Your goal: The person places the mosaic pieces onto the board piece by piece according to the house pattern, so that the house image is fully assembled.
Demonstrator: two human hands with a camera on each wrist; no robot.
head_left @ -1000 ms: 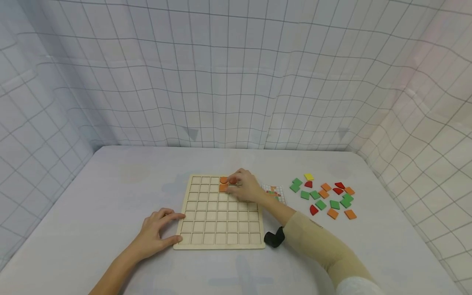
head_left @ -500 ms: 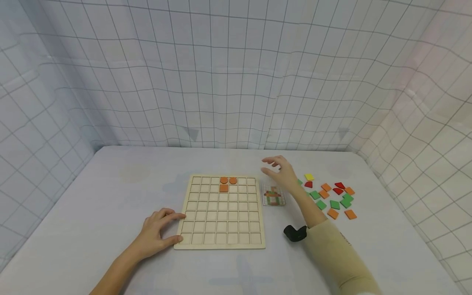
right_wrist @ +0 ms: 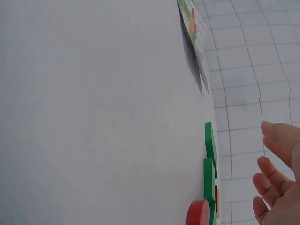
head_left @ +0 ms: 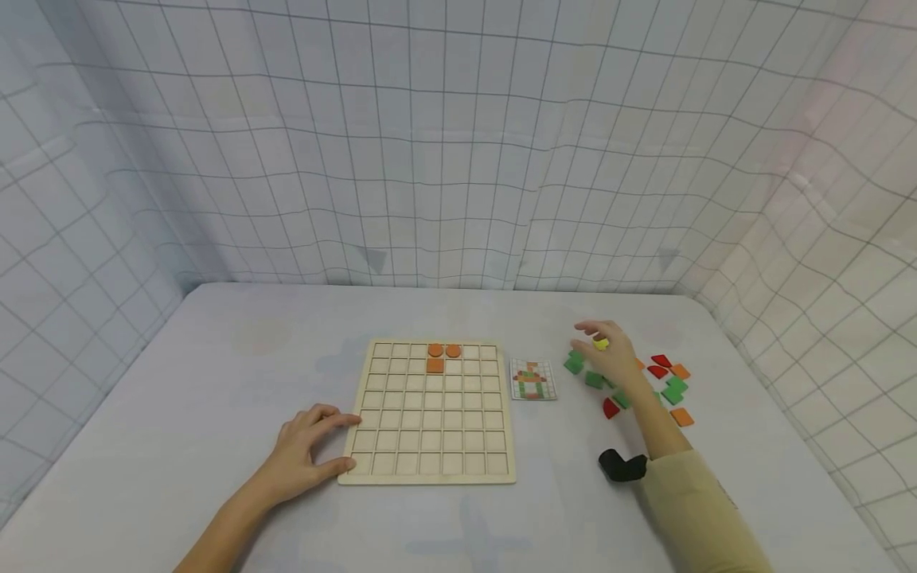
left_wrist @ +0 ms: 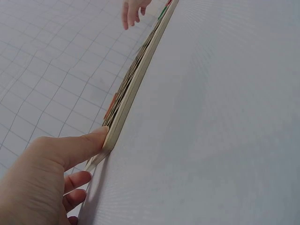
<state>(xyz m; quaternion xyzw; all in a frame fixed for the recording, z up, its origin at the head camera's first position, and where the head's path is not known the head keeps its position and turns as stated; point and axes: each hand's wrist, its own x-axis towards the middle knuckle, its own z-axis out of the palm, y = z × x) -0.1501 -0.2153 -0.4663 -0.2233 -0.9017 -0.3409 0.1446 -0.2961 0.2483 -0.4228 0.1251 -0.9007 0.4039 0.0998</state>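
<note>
A pale wooden grid board lies on the table in the head view. In its top rows sit two orange round pieces and one orange square piece. My left hand touches the board's left edge with thumb and forefinger, spread apart; the left wrist view has the thumb on the edge. My right hand hovers over scattered pieces, its fingers loosely bent and holding nothing, as the right wrist view also shows. Under and around it are green squares, red quarter-round pieces and a yellow piece, partly hidden.
A pattern card lies between the board and the loose pieces. Several orange squares lie at the right of the pile. A black curved object shows beside the right sleeve. Grid-patterned cloth hangs behind the table.
My right hand has left the orange pieces at the board's top and moved right, past the card, to the loose pieces. The left hand stays at the board's edge.
</note>
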